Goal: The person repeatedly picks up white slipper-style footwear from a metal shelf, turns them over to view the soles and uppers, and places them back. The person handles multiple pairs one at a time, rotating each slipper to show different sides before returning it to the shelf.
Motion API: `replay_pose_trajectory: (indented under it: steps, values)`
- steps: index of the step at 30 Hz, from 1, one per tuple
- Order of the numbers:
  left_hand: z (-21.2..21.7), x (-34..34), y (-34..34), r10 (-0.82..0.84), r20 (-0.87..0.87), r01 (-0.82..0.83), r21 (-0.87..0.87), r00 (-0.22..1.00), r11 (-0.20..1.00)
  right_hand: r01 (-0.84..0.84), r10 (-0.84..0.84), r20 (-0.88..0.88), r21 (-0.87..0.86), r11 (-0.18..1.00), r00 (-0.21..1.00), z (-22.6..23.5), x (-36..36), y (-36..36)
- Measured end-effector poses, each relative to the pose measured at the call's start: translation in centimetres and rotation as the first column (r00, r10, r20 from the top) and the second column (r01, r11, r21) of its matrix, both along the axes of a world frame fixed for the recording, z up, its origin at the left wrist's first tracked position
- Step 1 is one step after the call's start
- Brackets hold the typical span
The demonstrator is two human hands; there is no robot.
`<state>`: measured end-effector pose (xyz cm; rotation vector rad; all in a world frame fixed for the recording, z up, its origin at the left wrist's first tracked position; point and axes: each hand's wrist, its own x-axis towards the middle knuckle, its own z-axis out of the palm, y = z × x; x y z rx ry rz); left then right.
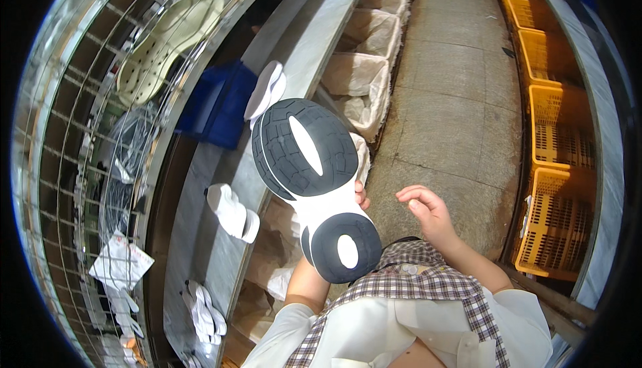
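Note:
A shoe (311,180) with a white midsole and dark grey tread is held up close to the camera, sole facing me. My left hand (362,195) is mostly hidden behind it, with only fingertips showing at its right edge, gripping it. To the right of the shoe, my right hand (426,209) hovers with fingers loosely curled and holds nothing. Checked cuffs and white sleeves cover my forearms.
A long grey workbench (200,234) runs along my left, with white shoe parts (232,211) on it and a blue bin (221,104). Fabric-lined boxes (364,83) stand beside it. A wire rack holds a cream clog (167,40). Yellow crates (558,221) line the right.

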<state>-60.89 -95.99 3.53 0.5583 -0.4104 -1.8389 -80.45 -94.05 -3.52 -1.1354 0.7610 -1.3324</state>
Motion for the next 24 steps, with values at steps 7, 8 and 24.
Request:
replay_pose_trajectory:
  steps: [7,8,24]
  values:
    - [0.0,4.3,2.1,0.104,-0.091,-0.102,0.026,0.990,0.994,-0.172,0.174,-0.005,0.087,0.981,0.985,-0.5,3.6,-0.8]
    - [-0.1,5.6,2.7,0.036,-0.150,-0.041,-0.029,0.988,0.999,-0.204,0.205,-0.004,0.103,0.974,0.979,-0.6,4.3,-0.8]
    - [-4.1,41.7,16.0,0.421,0.178,-0.437,0.062,0.889,0.897,-0.455,0.479,-0.033,0.266,0.850,0.877,-4.0,13.6,-2.6]
